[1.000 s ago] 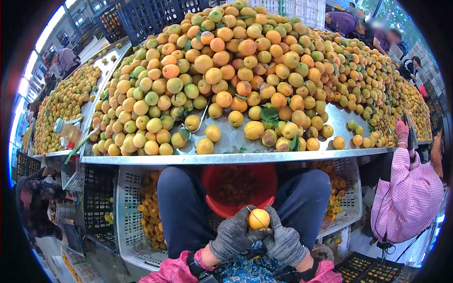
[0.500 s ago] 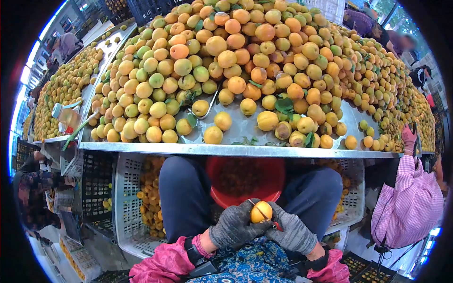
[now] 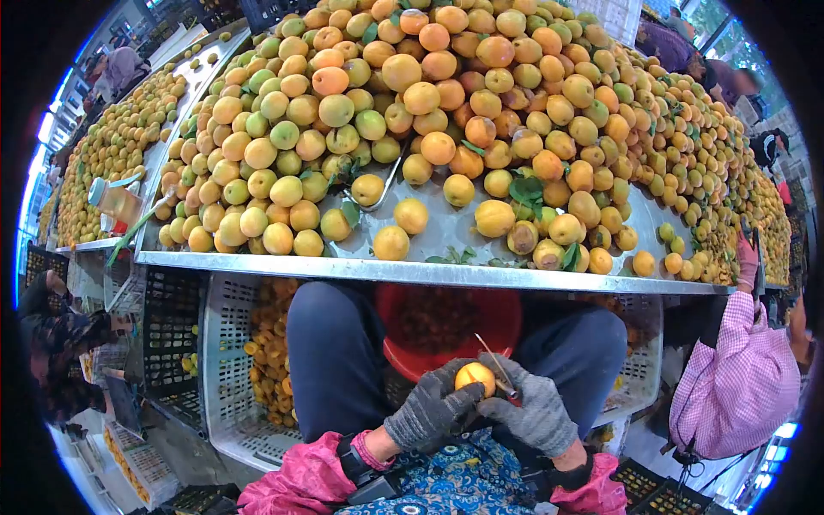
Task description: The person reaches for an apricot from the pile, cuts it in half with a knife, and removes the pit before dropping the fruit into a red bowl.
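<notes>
An apricot [image 3: 474, 377], yellow-orange with a dark cut line down it, rests in the fingers of my left hand [image 3: 427, 410], which wears a grey knit glove. My right hand [image 3: 536, 412], gloved alike, is closed round a knife [image 3: 513, 395] with a red handle. The knife's thin blade points up and away, just right of the apricot. Both hands are close together above my lap. Beyond my knees, a red basin [image 3: 403, 356] holds dark brownish pieces, too small to make out.
A metal table [image 3: 438, 273] in front bears a large heap of apricots [image 3: 421, 99] with some leaves. A white crate [image 3: 225, 369] of orange halves stands at my left, beside a black crate [image 3: 172, 339]. At right, a co-worker in a pink checked sleeve [image 3: 728, 369] reaches to the table.
The knife blade has swung from across the apricot to its right side, pointing up. The apricot has turned slightly, and my right hand has shifted a little.
</notes>
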`<state>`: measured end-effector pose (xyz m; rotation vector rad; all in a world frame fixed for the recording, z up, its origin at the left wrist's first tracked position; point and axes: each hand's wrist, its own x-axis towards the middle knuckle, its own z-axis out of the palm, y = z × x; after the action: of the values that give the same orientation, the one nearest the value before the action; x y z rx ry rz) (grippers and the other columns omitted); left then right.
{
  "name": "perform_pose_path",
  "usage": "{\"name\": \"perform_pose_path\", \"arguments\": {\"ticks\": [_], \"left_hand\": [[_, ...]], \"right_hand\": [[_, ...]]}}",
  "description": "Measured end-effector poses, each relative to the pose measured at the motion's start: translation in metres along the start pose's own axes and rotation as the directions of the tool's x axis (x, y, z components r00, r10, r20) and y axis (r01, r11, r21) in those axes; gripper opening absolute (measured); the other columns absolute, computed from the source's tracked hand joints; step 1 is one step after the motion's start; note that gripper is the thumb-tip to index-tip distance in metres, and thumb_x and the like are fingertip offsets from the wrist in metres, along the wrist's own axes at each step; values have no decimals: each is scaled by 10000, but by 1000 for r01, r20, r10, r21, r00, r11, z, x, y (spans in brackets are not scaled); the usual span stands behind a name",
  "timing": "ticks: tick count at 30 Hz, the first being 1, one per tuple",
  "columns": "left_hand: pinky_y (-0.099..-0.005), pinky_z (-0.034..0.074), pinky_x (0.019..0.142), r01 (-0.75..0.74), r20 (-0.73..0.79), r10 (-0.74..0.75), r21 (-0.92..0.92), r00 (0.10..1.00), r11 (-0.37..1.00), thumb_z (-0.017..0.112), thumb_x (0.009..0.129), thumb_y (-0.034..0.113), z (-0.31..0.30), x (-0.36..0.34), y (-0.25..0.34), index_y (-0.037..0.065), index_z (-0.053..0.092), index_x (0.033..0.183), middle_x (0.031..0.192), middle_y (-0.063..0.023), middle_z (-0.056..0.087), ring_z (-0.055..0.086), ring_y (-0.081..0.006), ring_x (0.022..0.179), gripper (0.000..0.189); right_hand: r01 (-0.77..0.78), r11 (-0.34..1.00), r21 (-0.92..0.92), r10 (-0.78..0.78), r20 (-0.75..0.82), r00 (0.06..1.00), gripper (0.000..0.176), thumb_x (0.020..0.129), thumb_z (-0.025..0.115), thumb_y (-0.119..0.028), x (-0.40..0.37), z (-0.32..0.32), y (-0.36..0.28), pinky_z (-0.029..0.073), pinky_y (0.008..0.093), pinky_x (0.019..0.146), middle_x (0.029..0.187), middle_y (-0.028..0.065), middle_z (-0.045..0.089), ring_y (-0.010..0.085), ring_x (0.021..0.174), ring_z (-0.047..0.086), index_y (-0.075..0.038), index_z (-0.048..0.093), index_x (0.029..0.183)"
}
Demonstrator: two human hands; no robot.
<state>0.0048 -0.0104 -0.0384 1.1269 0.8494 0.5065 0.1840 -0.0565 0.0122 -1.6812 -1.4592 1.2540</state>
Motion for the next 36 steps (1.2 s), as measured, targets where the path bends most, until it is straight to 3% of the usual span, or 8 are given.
{"name": "perform_pose_path", "arguments": {"ticks": [2,4,9,20,26,29,34,36], "left_hand": [[-318,507,753,21,-14,-23,-106,1000,994,608,900,225,0,2,-2,-17,583,1114,913,-114,671,632,-179,840,324],[-275,498,776,173,190,-149,-116,970,978,589,908,210,-13,-1,-2,4,543,1215,1044,-55,640,594,-116,892,373],[-267,497,776,236,225,-211,-91,951,967,612,895,219,-20,-2,20,4,577,1169,1026,-48,648,594,-111,891,350],[-263,503,788,163,114,-132,-328,985,930,617,895,199,-9,2,-6,-12,562,1181,1026,-50,647,606,-115,909,359],[-278,504,770,96,-42,-100,-93,994,991,595,892,162,0,-2,-22,-27,499,1252,1004,-57,645,613,-131,873,418],[-279,501,756,-101,39,94,264,995,959,605,874,126,10,-11,-30,-28,430,1324,991,-60,642,609,-131,858,506],[-279,489,790,111,82,-97,-198,992,974,622,894,188,3,0,-12,-26,390,1364,1045,-54,620,586,-120,915,566],[-276,487,821,146,11,-159,-462,987,875,643,884,267,-4,-1,-9,-6,406,1359,1031,-45,614,583,-108,901,597]], "right_hand": [[126,990,-65,-127,-11,992,597,803,732,-275,3,5,8,529,378,731,926,236,641,360,852,660,-80,509,1321],[135,985,-108,-133,31,991,573,812,721,-264,5,4,10,530,378,723,933,234,643,357,844,662,-80,516,1315],[106,989,-106,-101,57,993,500,842,690,-250,2,8,5,533,382,698,943,231,647,357,818,663,-71,542,1285],[102,995,22,-87,-360,929,331,890,624,-146,5,50,16,548,333,708,925,198,684,277,819,702,0,597,1186],[-36,979,202,114,-391,913,298,911,605,-177,12,63,20,536,311,669,893,154,700,208,747,692,8,624,1143],[-147,961,233,227,-371,900,279,922,589,-201,27,57,33,525,301,653,840,135,700,167,725,672,18,652,1084],[-141,817,559,396,-367,841,368,934,575,-290,25,44,35,489,289,615,792,78,683,146,714,639,52,662,1036],[-158,649,744,494,-254,832,382,916,601,-358,23,37,37,445,275,455,647,47,605,129,504,558,20,656,900]]}}
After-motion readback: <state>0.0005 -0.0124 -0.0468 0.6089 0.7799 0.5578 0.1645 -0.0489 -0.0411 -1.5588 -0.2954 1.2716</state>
